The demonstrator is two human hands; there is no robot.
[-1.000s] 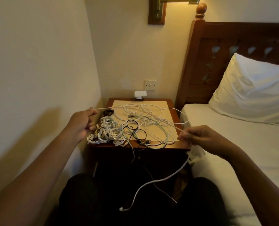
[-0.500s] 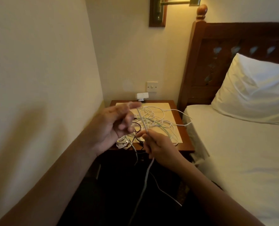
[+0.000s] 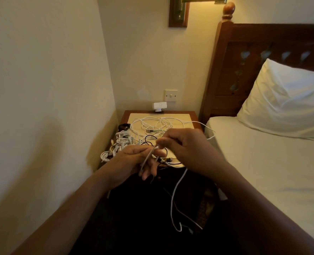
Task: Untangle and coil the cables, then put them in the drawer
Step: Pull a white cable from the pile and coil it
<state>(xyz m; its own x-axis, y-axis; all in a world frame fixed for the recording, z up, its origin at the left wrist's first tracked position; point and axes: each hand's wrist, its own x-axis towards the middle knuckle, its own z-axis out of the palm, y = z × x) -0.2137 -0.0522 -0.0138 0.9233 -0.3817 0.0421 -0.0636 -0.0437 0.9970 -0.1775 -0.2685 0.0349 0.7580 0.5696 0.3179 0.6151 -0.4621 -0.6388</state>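
Observation:
A tangle of white cables (image 3: 153, 125) lies spread on the wooden nightstand (image 3: 194, 115), with a bunched white heap (image 3: 121, 142) at its left edge and a thin black cable (image 3: 148, 139) in front. My left hand (image 3: 134, 162) is low before the nightstand's front edge, palm side up, with a white cable (image 3: 147, 159) laid across its fingers. My right hand (image 3: 187, 148) pinches that same cable just above the left fingers. The cable's free length (image 3: 176, 188) hangs down over my dark lap and ends in a plug near the floor. The drawer is hidden.
A wall runs close along the left. The bed (image 3: 262, 162) with a white pillow (image 3: 284, 103) presses against the nightstand's right side. A white adapter (image 3: 159, 105) and a wall switch (image 3: 170, 95) sit at the back. A small dark object (image 3: 124, 127) lies at the nightstand's left.
My hands, stretched wide apart a second ago, have come together. The left hand has dropped lower and turned flat, and the right hand has risen above it with the cable.

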